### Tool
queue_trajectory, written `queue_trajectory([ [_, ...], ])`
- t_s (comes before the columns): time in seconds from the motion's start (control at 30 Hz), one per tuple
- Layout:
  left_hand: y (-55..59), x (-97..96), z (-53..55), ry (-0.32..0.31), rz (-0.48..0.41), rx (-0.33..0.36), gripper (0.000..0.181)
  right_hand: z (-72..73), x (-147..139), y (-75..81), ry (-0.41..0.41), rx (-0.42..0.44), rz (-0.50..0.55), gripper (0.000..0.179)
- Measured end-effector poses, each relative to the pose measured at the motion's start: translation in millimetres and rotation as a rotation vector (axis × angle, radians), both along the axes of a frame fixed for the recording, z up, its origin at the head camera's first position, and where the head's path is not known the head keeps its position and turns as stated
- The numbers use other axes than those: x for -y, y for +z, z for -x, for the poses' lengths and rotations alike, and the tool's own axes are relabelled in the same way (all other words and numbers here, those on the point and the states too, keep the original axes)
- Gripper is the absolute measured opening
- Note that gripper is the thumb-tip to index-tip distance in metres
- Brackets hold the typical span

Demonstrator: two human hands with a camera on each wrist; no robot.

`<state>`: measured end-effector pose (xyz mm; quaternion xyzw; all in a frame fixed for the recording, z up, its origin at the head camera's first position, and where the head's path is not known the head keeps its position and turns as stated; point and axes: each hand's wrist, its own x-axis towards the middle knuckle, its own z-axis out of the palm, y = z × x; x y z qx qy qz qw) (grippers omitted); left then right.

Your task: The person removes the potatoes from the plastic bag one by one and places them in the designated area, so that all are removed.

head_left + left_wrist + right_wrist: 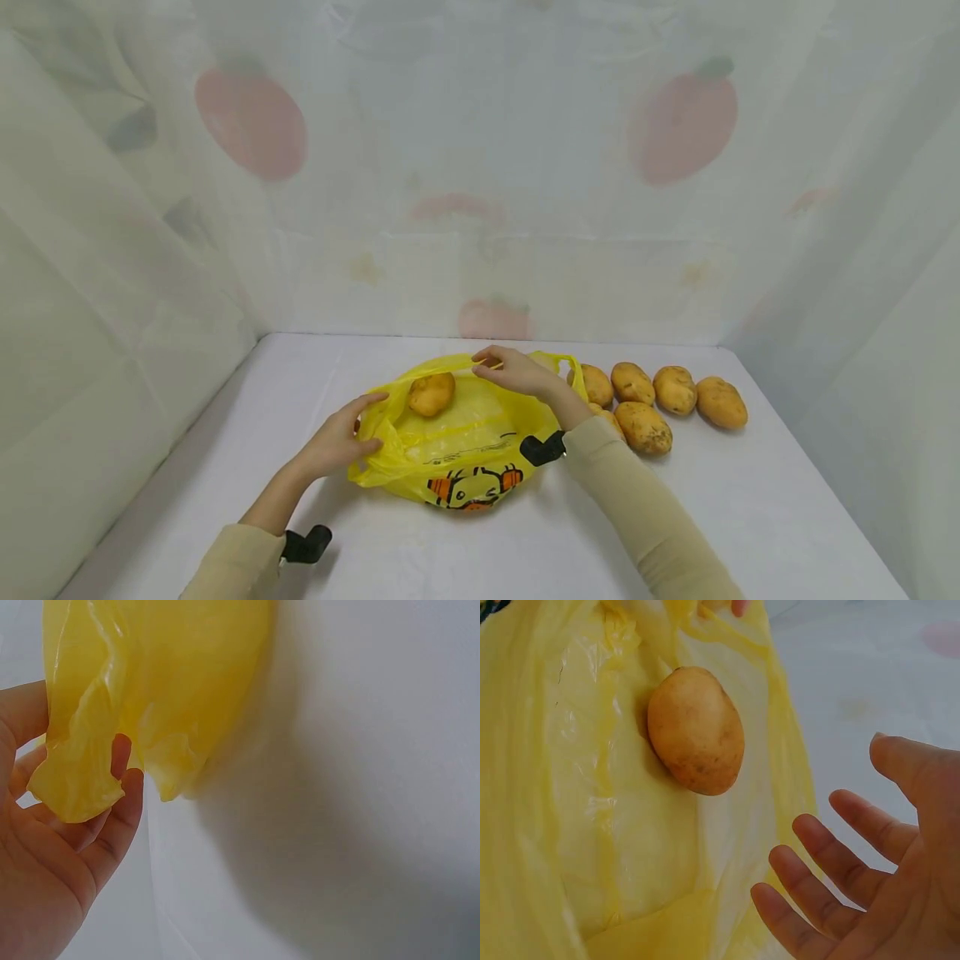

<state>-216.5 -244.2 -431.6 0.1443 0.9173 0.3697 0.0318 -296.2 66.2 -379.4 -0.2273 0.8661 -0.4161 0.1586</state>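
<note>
A yellow plastic bag (480,421) with a cartoon print on its near side lies mouth upward on the table. Inside it, toward the far left, sits one potato (432,395); the right wrist view shows that potato (695,735) resting on the plastic. My left hand (336,443) holds the bag's left edge, and in the left wrist view its fingers curl behind the hanging yellow plastic (187,667). My right hand (519,373) is over the bag's far rim. In the right wrist view, this hand (885,877) has its fingers spread with nothing held.
Several potatoes (643,427) lie in a group right of the bag, some partly hidden behind the right arm and the bag. A white cloth covers the table (765,500). Pale curtains (480,167) printed with fruit hang behind and at both sides.
</note>
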Motion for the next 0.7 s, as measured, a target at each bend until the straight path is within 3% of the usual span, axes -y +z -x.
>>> queue_trajectory([
  [0.33, 3.9, -1.6, -1.3, 0.001, -0.001, 0.019, 0.069, 12.1, 9, -10.9, 0.019, 0.097, -0.079, 0.048],
  [0.7, 2.4, -1.8, -1.3, 0.007, -0.001, 0.036, 0.071, 12.6, 30, -24.2, 0.071, 0.165, -0.093, 0.054],
])
